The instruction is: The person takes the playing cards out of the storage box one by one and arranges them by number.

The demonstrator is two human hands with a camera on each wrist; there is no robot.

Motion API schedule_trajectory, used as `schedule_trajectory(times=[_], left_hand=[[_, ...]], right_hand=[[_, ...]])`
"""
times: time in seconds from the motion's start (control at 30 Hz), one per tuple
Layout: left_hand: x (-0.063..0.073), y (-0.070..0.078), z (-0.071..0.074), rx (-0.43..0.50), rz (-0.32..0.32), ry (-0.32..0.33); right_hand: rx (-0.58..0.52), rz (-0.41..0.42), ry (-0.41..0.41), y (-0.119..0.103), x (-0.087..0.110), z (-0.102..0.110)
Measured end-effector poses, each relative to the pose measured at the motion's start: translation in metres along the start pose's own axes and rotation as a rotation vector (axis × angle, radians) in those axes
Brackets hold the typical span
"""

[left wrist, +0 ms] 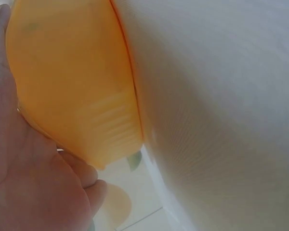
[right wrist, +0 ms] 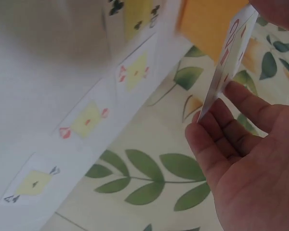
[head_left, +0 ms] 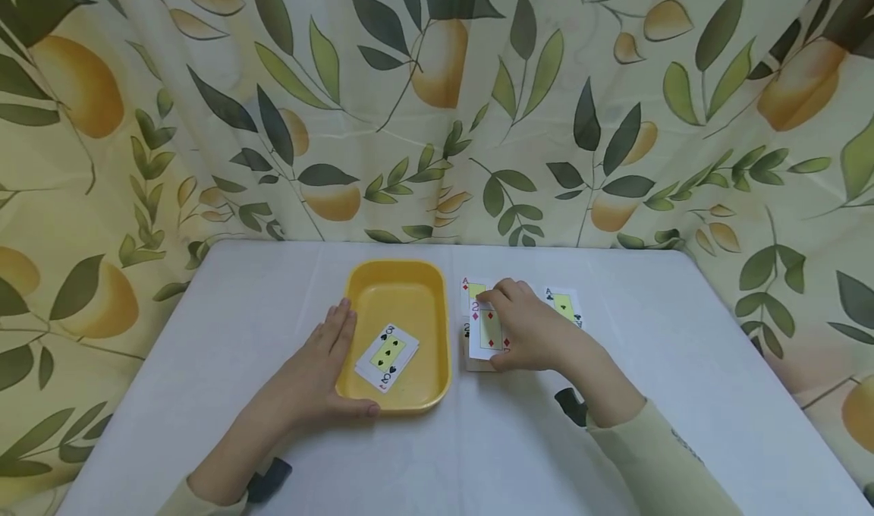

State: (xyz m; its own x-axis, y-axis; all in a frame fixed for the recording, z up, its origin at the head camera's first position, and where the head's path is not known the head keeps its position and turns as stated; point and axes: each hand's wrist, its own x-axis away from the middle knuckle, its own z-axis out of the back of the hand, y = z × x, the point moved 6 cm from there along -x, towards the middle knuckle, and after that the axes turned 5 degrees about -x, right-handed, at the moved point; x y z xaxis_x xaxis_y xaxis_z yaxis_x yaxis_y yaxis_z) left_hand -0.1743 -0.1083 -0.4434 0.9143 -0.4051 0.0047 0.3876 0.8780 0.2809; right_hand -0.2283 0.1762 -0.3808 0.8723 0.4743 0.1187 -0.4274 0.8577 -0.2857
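My right hand point(head_left: 529, 326) pinches a two of diamonds point(head_left: 488, 332) between fingertips and thumb. In the right wrist view, the held card point(right wrist: 229, 57) stands tilted, nearly edge-on. In the head view it overlaps a two of clubs point(head_left: 466, 330), of which only the left edge shows. Behind it lies an ace of diamonds point(head_left: 467, 288). My left hand point(head_left: 310, 368) rests along the left side of a yellow tray point(head_left: 430, 398), fingers straight and thumb at the near edge. Inside the tray lies a small pile of cards point(head_left: 387, 357), a three of spades on top.
A black ace point(head_left: 563, 301) lies right of the right hand. The right wrist view shows a red ace point(right wrist: 89, 120) between it and the ace of diamonds. All lie on a white-covered table point(head_left: 273, 288), with a fruit-patterned curtain point(head_left: 410, 159) behind its far edge.
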Motion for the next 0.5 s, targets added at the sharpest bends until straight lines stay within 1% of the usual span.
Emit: schedule_trajectory(times=[0.3, 0.5], left_hand=[[0.0, -0.001, -0.002, 0.005, 0.022, -0.022], [-0.001, -0.001, -0.002, -0.005, 0.018, -0.018]], right_hand=[[0.011, -0.033, -0.005, 0.026, 0.011, -0.011], [0.013, -0.042, -0.007, 0.041, 0.019, -0.019]])
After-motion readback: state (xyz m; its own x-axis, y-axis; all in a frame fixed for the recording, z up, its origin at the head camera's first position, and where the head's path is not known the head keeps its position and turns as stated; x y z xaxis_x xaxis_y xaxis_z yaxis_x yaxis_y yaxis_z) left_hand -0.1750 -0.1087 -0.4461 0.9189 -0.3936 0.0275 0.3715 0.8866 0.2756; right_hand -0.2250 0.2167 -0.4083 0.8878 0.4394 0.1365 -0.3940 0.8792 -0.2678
